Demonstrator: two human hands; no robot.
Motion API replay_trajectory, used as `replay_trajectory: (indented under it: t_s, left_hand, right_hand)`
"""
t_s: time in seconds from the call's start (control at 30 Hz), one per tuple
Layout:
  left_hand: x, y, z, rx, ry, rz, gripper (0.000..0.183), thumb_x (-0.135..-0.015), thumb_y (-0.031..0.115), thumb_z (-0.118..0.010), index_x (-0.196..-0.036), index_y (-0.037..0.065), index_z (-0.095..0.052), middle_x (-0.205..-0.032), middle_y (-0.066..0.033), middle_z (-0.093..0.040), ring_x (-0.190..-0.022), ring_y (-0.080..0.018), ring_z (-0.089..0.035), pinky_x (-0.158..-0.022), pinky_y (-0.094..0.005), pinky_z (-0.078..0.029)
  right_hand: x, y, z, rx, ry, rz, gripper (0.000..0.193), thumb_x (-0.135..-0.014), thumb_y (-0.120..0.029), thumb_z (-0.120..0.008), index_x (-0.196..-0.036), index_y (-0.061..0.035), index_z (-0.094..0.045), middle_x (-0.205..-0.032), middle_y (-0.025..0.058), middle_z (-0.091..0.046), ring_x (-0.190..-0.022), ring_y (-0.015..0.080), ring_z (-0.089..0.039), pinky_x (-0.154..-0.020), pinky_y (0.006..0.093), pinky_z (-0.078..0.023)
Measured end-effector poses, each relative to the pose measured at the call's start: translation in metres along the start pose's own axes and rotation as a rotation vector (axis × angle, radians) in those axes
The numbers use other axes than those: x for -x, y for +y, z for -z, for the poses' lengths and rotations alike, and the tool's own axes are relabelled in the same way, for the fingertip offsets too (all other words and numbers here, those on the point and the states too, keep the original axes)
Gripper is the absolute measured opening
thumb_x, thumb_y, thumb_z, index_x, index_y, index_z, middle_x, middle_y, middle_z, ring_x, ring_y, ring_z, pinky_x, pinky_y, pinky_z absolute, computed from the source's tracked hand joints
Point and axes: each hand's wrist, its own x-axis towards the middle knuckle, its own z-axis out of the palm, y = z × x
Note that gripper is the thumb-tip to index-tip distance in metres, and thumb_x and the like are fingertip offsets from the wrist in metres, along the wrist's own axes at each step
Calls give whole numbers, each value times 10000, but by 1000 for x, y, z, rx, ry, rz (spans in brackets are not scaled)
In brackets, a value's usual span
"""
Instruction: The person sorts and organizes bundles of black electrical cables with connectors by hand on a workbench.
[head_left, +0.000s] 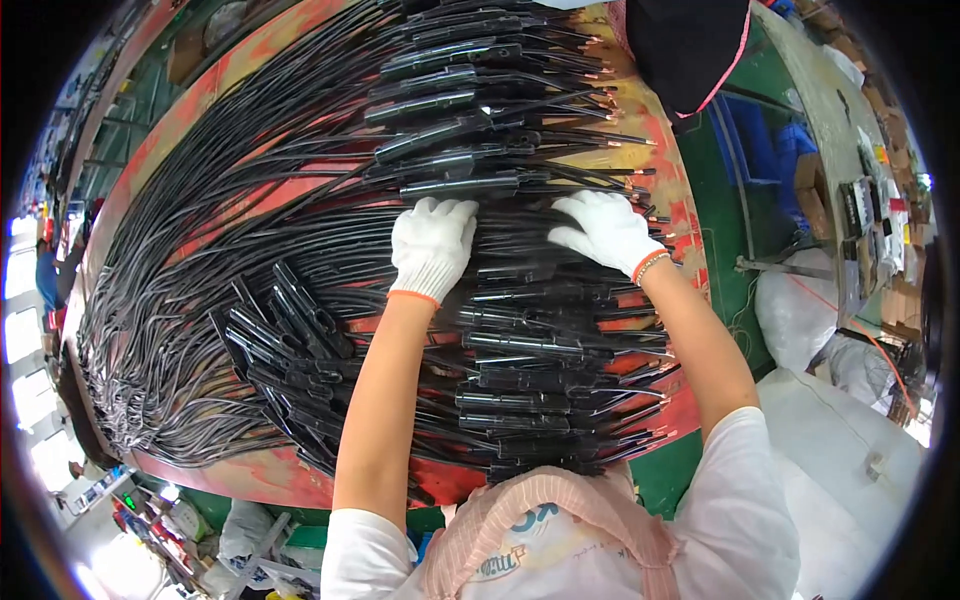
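Nearest the cam: pink striped apron (545, 492) over a white tee (735, 480), lower edge. Beyond it, the tabletop (235, 472), red w/ yellowish patches, carries black cables (330, 225). They fan in from the L, long axis approx. L–R thru the middle, curving down toward the lower L; stripped copper tips (606, 91) point R, nr the tabletop's R edge. Black housings (525, 347) sit in a column across the cables, long axes also approx. L–R, some slightly tilted. Another housing pile (290, 335) lies L of the L forearm, mostly slanting down to R.

Gloved L hand (433, 245) is on the cables, just L of the column: fingers bent, close tog.; can't tell if its grip pinches anything. Gloved R hand (603, 232), opp. side: grip spread, thumb apart from fingers, pointing L.
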Motion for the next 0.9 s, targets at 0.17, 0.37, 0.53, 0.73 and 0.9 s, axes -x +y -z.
replay_trajectory:
  t_s: [0.17, 0.37, 0.53, 0.73, 0.9]
  left_hand:
    - [-1, 9, 0, -20, -49, 65, 302, -968, 316, -571, -1208, 159, -665, -1125, -34, -710, -1068, -279, -634, -867, -446, -543]
    - [12, 9, -8, 145, 57, 71, 345, -911, 317, -642, -1186, 110, -666, -1110, -84, -709, -1092, -325, -624, -882, -451, -524]
    - [53, 47, 8, 419, 275, 41, 354, -874, 234, -682, -1185, 69, -643, -1192, -148, -672, -1149, -384, -594, -955, -482, -490]
    - [108, 104, 23, 567, 301, -3, 343, -820, 162, -729, -1145, 72, -665, -1168, -124, -676, -1104, -374, -617, -950, -474, -499]
    - [124, 111, 27, 622, 252, 14, 330, -814, 144, -736, -1135, 92, -674, -1162, -94, -686, -1117, -357, -626, -950, -476, -499]
  right_hand:
    - [-21, -11, 15, -156, -188, -149, 646, -963, -652, -450, -1078, -89, -745, -1046, 177, -722, -1006, 361, -687, -906, 465, -530]
    - [-34, -19, 19, -192, -390, -171, 709, -935, -686, -465, -1229, -83, -693, -1176, 195, -703, -1123, 366, -653, -990, 454, -494]
    - [-35, -23, 39, -263, -544, -214, 874, -827, -782, -548, -1345, -81, -617, -1321, 212, -636, -1248, 371, -593, -1051, 435, -459]
    - [-41, -25, 41, -225, -600, -127, 954, -758, -794, -611, -1375, -66, -590, -1349, 188, -624, -1262, 357, -584, -1068, 424, -448]
    - [-43, -30, 45, -168, -587, -75, 877, -797, -670, -651, -1393, -32, -557, -1430, 213, -550, -1299, 357, -549, -1085, 414, -438]
